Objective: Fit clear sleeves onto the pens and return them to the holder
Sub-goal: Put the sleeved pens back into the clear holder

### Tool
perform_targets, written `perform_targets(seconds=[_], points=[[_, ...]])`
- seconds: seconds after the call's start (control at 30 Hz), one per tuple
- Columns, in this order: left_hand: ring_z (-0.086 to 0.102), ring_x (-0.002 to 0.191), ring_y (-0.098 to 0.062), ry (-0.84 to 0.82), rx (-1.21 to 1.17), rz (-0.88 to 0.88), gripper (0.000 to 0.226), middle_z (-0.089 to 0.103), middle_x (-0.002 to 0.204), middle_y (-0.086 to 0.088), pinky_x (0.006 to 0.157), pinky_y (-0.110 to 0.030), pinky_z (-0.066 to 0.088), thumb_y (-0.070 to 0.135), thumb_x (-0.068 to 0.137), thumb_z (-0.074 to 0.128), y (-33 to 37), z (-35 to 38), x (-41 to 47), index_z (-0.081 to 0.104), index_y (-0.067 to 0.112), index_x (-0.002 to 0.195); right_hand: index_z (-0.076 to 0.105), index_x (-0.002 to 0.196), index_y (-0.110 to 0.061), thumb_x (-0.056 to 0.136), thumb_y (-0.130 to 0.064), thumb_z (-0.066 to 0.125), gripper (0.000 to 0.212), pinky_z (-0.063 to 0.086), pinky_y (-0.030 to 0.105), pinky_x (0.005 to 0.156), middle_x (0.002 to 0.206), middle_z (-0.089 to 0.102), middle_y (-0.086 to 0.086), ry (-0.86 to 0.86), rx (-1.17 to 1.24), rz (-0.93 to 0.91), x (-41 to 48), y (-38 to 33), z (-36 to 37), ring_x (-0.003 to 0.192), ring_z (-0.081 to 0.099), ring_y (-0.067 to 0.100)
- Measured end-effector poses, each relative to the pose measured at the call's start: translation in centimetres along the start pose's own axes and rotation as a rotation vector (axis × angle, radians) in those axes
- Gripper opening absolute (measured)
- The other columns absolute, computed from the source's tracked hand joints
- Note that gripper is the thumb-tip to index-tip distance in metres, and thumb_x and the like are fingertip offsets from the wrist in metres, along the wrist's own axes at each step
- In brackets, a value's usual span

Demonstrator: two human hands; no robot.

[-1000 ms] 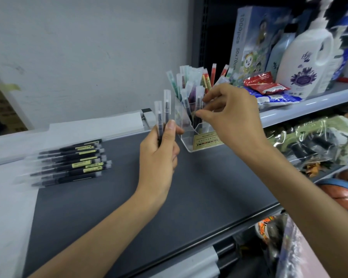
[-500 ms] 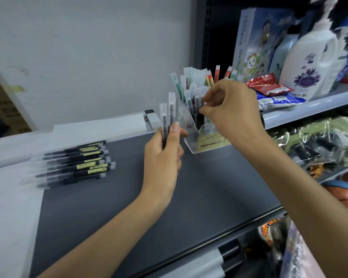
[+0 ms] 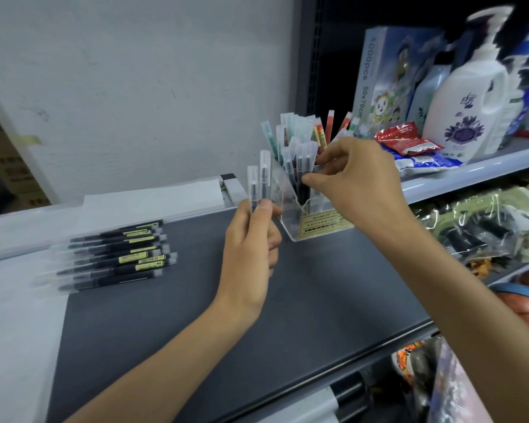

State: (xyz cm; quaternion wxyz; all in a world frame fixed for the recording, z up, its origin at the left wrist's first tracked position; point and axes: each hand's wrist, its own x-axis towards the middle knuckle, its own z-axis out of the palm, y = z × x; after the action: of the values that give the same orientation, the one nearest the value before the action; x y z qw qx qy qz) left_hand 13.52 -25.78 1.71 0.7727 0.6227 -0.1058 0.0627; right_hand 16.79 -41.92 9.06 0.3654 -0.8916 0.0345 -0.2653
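Note:
My left hand (image 3: 251, 242) grips two black pens in clear sleeves (image 3: 259, 181) upright, just left of the clear acrylic holder (image 3: 290, 206). The holder stands on the dark shelf board and contains several sleeved pens, black, red and green. My right hand (image 3: 355, 184) is at the holder's front, thumb and fingers pinching a sleeved black pen (image 3: 303, 169) standing in it. A row of several black pens with yellow labels (image 3: 116, 254) lies flat on the board at the left.
The dark shelf board (image 3: 196, 325) has white paper (image 3: 13, 331) along its left side. A higher shelf (image 3: 471, 172) at the right carries a puzzle box (image 3: 385, 77), a white pump bottle (image 3: 471, 99) and red snack packets (image 3: 406, 141). Bagged goods sit below it.
My right hand has lowered the sleeved pen a little deeper into the holder. My left hand keeps its two pens almost still.

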Motion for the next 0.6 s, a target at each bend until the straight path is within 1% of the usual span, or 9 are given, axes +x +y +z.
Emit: perform_targets(seconds=[0.1,0.17,0.23,0.33,0.37,0.43,0.5,0.53,0.6], points=[[0.021,0.047,-0.009,0.008,0.019,-0.019,0.024,0.034,0.063,0.007,0.039,-0.019,0.02,0.036,0.108,0.046,-0.1,0.0,0.0,0.049,0.019,0.091,0.075,0.104,-0.022,0.089,-0.031,0.081,0.018,0.059,0.034,0.081,0.087,0.072,-0.012,-0.036,0.045,-0.005,-0.8,-0.4,-1.2,0.084,0.069,0.007],[0.022,0.047,-0.008,0.013,0.053,-0.032,0.026,0.036,0.062,0.009,0.038,-0.02,0.02,0.035,0.11,0.045,-0.2,0.1,0.0,0.047,0.021,0.088,0.077,0.1,-0.025,0.092,-0.031,0.077,0.009,0.058,0.028,0.078,0.086,0.074,-0.011,-0.082,0.123,0.008,-1.6,-0.7,-1.9,0.081,0.069,0.003],[0.023,0.046,-0.009,0.0,0.062,-0.022,0.028,0.038,0.062,0.008,0.038,-0.02,0.02,0.036,0.11,0.045,-0.1,0.2,0.0,0.05,0.02,0.087,0.078,0.095,-0.027,0.093,-0.031,0.075,0.005,0.054,0.021,0.073,0.083,0.076,-0.01,-0.146,0.224,0.021,-2.5,-0.8,-2.5,0.077,0.07,-0.001],[0.025,0.044,-0.009,-0.068,0.052,0.018,0.03,0.04,0.063,0.004,0.04,-0.019,0.02,0.037,0.111,0.045,0.1,0.2,-0.3,0.053,0.014,0.093,0.078,0.093,-0.028,0.094,-0.036,0.073,0.01,0.045,0.01,0.058,0.076,0.076,-0.012,-0.228,0.362,0.027,-3.7,-0.5,-2.9,0.06,0.062,-0.004],[0.025,0.043,-0.009,-0.107,0.05,0.032,0.029,0.041,0.064,0.002,0.04,-0.019,0.021,0.037,0.111,0.044,0.2,0.3,-0.5,0.054,0.013,0.096,0.078,0.094,-0.028,0.094,-0.039,0.073,0.012,0.043,0.009,0.054,0.074,0.075,-0.011,-0.253,0.413,0.032,-4.0,-0.4,-3.0,0.057,0.059,-0.002],[0.026,0.043,-0.009,-0.196,0.052,0.062,0.028,0.039,0.065,-0.004,0.04,-0.021,0.021,0.036,0.11,0.045,0.4,0.6,-0.8,0.056,0.013,0.099,0.078,0.1,-0.027,0.092,-0.039,0.075,0.015,0.043,0.011,0.053,0.072,0.072,-0.004,-0.304,0.508,0.042,-4.3,-0.3,-3.2,0.057,0.056,0.005],[0.03,0.044,-0.006,-0.27,0.059,0.097,0.026,0.037,0.068,-0.009,0.04,-0.022,0.024,0.036,0.107,0.047,0.7,0.9,-1.2,0.056,0.014,0.098,0.079,0.102,-0.023,0.092,-0.033,0.078,0.015,0.043,0.014,0.053,0.072,0.071,0.001,-0.354,0.555,0.002,-4.3,-0.2,-3.4,0.059,0.055,0.011],[0.031,0.044,-0.005,-0.296,0.06,0.107,0.024,0.036,0.068,-0.01,0.041,-0.021,0.025,0.037,0.105,0.047,0.8,1.0,-1.3,0.055,0.016,0.097,0.079,0.1,-0.021,0.092,-0.028,0.078,0.011,0.042,0.014,0.052,0.072,0.071,0.002,-0.367,0.565,-0.03,-4.2,-0.1,-3.5,0.059,0.054,0.012],[0.031,0.045,-0.006,-0.321,0.07,0.112,0.021,0.037,0.068,-0.009,0.041,-0.022,0.026,0.037,0.105,0.047,0.9,1.0,-1.3,0.056,0.02,0.096,0.079,0.092,-0.019,0.093,-0.023,0.078,0.004,0.042,0.013,0.053,0.07,0.071,-0.002,-0.369,0.57,-0.072,-4.0,0.0,-3.8,0.059,0.055,0.012]])
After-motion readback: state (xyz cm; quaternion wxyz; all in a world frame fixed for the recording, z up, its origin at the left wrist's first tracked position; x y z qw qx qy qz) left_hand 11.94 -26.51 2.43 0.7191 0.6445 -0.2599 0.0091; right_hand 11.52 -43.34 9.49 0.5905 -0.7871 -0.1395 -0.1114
